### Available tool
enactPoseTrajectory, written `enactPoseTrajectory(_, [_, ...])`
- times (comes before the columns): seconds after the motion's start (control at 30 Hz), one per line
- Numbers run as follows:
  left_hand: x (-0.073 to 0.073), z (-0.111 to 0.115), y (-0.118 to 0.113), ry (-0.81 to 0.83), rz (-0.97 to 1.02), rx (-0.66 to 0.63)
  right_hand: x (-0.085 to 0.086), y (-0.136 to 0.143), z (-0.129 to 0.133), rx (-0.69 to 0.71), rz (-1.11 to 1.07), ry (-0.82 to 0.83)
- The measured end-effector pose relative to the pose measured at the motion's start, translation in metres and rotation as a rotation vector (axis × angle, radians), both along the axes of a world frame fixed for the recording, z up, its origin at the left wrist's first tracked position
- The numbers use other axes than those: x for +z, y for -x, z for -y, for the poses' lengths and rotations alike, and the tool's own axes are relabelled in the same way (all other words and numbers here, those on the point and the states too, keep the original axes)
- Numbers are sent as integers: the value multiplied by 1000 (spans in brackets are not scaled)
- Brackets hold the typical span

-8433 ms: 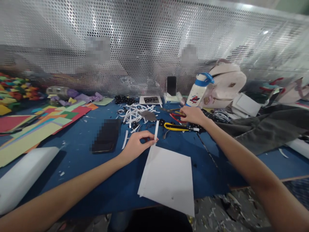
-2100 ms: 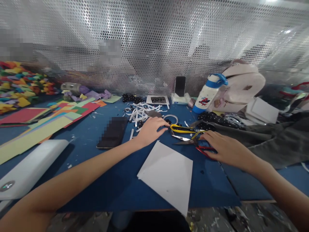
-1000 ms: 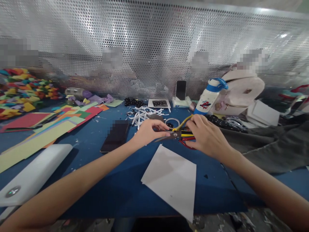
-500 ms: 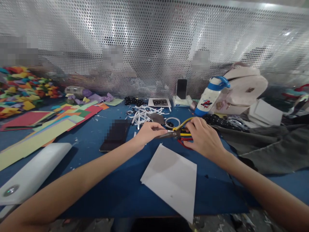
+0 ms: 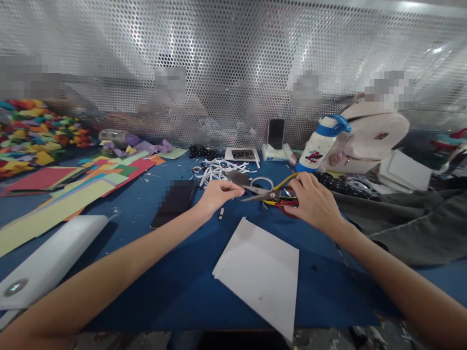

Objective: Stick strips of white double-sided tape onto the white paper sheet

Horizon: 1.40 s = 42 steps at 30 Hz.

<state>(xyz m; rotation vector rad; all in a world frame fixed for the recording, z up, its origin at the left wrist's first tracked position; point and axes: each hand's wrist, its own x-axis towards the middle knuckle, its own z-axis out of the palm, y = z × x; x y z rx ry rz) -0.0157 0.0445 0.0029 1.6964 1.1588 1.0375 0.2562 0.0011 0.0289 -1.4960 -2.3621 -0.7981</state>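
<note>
My right hand [image 5: 315, 201] is wrapped round the yellow and red handles of a pair of scissors [image 5: 273, 195], whose blades point left and stand apart. In front of the tips, my left hand [image 5: 217, 198] is closed in a pinch. Whatever lies between its thumb and finger is too small to make out. Just below that hand, a small white scrap [image 5: 221, 213] lies on the table. Nearer me is a white sheet of paper [image 5: 260, 272], set at a slant. Behind the left hand is a heap of thin white paper strips [image 5: 215, 170].
A dark phone [image 5: 174, 204] lies left of my hands. Coloured paper strips [image 5: 83, 189] and a white paper cutter-like tool [image 5: 54, 257] are farther left. At the back right stand a blue-and-white bottle [image 5: 319, 146] and a pale backpack [image 5: 372, 131]; dark cloth [image 5: 404, 223] lies at right.
The scissors' blades have parted and moved slightly right with my right hand. My left hand has drawn back a little left. A small white scrap now shows on the table below it.
</note>
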Motion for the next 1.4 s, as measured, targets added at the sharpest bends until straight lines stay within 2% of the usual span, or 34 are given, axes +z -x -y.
enactPoseTrajectory(0.13, [2,-6,6,-116,-89,-6,-3,-14,-15,-47,-114,-25])
enactPoseTrajectory(0.37, [6,-13,14,-258,-278,-106,-10,-25,-27,-53,-259,-32])
enactPoseTrajectory(0.57, [10,-14,18,-291,-337,-132,-11,-25,-26,-39,-270,-51])
enactPoseTrajectory(0.7, [12,-14,19,-335,-363,-101,-12,-25,-26,-28,-284,-58])
enactPoseTrajectory(0.87, [10,-15,19,-400,-384,-91,-11,-24,-25,-16,-288,-55])
enactPoseTrajectory(1.1, [8,-8,13,-447,-437,-151,-11,-26,-27,-27,-313,-32])
enactPoseTrajectory(1.27, [7,-4,10,-470,-455,-173,-13,-44,-39,-128,-296,30])
enactPoseTrajectory(1.4, [5,-6,10,-465,-464,-170,-22,-66,-55,-183,-285,107])
